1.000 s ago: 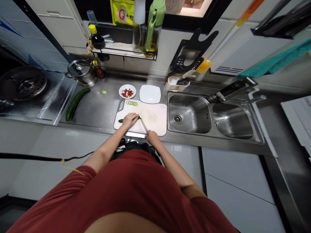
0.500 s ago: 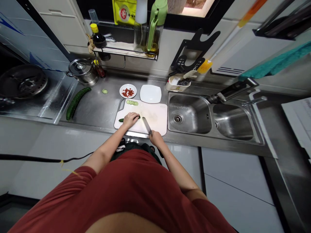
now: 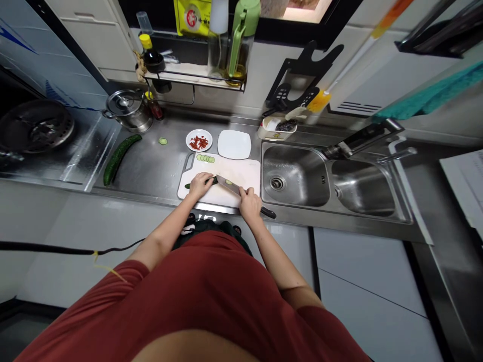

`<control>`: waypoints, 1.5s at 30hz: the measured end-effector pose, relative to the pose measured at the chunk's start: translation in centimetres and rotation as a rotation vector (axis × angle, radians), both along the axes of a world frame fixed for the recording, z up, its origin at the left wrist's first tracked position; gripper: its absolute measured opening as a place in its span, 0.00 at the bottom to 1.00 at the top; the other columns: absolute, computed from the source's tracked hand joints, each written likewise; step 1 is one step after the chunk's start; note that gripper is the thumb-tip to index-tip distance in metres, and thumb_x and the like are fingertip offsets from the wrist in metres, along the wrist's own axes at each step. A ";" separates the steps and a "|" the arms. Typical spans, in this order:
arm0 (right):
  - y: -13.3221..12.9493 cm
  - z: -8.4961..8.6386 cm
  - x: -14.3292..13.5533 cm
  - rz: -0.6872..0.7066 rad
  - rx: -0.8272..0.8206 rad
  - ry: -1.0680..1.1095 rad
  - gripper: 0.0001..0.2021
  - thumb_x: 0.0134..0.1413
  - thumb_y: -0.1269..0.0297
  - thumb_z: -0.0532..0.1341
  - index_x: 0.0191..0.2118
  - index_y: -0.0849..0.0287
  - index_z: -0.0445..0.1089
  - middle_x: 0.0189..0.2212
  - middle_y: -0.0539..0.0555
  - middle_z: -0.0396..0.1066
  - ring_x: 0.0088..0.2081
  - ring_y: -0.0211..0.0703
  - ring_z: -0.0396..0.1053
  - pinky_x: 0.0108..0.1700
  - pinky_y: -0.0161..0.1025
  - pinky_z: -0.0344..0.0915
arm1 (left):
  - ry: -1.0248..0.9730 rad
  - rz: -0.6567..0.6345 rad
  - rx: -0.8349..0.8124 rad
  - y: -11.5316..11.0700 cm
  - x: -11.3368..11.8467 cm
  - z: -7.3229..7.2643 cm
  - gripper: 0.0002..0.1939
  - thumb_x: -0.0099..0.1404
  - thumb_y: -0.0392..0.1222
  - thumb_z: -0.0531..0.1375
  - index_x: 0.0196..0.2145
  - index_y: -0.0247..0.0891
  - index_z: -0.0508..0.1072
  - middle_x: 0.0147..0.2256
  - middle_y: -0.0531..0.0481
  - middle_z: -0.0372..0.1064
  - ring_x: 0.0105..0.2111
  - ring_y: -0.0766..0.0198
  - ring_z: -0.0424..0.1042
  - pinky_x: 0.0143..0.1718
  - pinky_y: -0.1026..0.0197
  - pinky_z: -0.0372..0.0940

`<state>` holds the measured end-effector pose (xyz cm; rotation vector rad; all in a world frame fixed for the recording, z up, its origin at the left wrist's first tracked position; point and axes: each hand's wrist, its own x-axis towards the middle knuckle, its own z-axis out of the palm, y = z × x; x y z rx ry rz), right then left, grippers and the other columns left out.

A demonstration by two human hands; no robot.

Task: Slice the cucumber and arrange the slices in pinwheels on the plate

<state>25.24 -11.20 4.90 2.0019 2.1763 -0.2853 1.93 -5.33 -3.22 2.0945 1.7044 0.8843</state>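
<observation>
My left hand (image 3: 199,185) is closed over a dark green cucumber (image 3: 187,186) on the white cutting board (image 3: 241,168); both cucumber ends show past the fingers. In my right hand (image 3: 249,203) is a kitchen knife (image 3: 233,188), its black handle sticking out behind the fist. The blade's tip lies by the cucumber's right end, and a pale cucumber slice (image 3: 228,182) rests against the flat of the blade. Several cucumber slices (image 3: 206,158) overlap in a row at the board's upper left.
Behind the board stand a dish of chopped red pieces (image 3: 198,141) and a white square plate (image 3: 234,145). A whole cucumber (image 3: 121,158) and a cut end piece (image 3: 163,141) lie left. A lidded pot (image 3: 127,108) is farther back; a double sink (image 3: 296,176) adjoins on the right.
My right hand has moved up and to the right with the knife, turning the blade flatter. A cucumber slice now shows on the blade. My left hand has shifted slightly left.
</observation>
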 end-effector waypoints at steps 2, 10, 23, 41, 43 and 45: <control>0.2 0.1 0.2 -0.003 0.038 -0.011 0.23 0.67 0.69 0.46 0.64 0.50 0.57 0.50 0.61 0.60 0.42 0.47 0.65 0.45 0.41 0.55 | -0.052 0.071 0.015 0.3 -0.1 0.3 0.14 0.69 0.45 0.54 0.45 0.41 0.76 0.44 0.46 0.74 0.46 0.57 0.71 0.49 0.55 0.66; 0.3 -0.3 0.3 0.007 0.135 0.019 0.23 0.67 0.69 0.46 0.64 0.49 0.58 0.52 0.61 0.58 0.42 0.47 0.59 0.45 0.42 0.50 | -0.149 -0.048 -0.043 1.9 1.3 3.6 0.15 0.68 0.48 0.55 0.47 0.40 0.75 0.45 0.46 0.74 0.45 0.60 0.71 0.48 0.58 0.66; 0.1 -1.1 0.6 0.046 0.159 0.016 0.22 0.68 0.67 0.46 0.63 0.49 0.59 0.52 0.61 0.58 0.41 0.45 0.58 0.43 0.41 0.49 | -0.022 -0.326 -0.215 2.8 4.0 5.2 0.07 0.60 0.44 0.62 0.35 0.42 0.78 0.38 0.49 0.75 0.40 0.58 0.71 0.46 0.56 0.65; -0.1 -3.6 3.0 -0.101 0.170 0.032 0.21 0.62 0.70 0.55 0.59 0.48 0.65 0.50 0.59 0.59 0.41 0.43 0.62 0.42 0.39 0.50 | -0.183 0.319 -0.430 9.0 1.4 1.8 0.08 0.57 0.40 0.63 0.36 0.38 0.78 0.32 0.49 0.76 0.33 0.63 0.71 0.37 0.62 0.62; -0.2 -3.6 2.9 -0.107 0.155 0.036 0.22 0.62 0.69 0.55 0.60 0.47 0.64 0.51 0.59 0.59 0.42 0.44 0.62 0.42 0.39 0.51 | -0.159 0.314 -0.427 9.6 1.4 1.5 0.09 0.58 0.39 0.62 0.37 0.39 0.78 0.32 0.49 0.76 0.33 0.63 0.71 0.38 0.62 0.62; -0.2 -3.6 2.9 -0.111 0.142 0.038 0.22 0.63 0.68 0.54 0.60 0.47 0.64 0.51 0.59 0.58 0.42 0.44 0.63 0.43 0.39 0.51 | -0.111 0.310 -0.402 10.2 1.4 1.2 0.10 0.59 0.37 0.61 0.38 0.39 0.78 0.33 0.49 0.76 0.34 0.63 0.71 0.40 0.61 0.62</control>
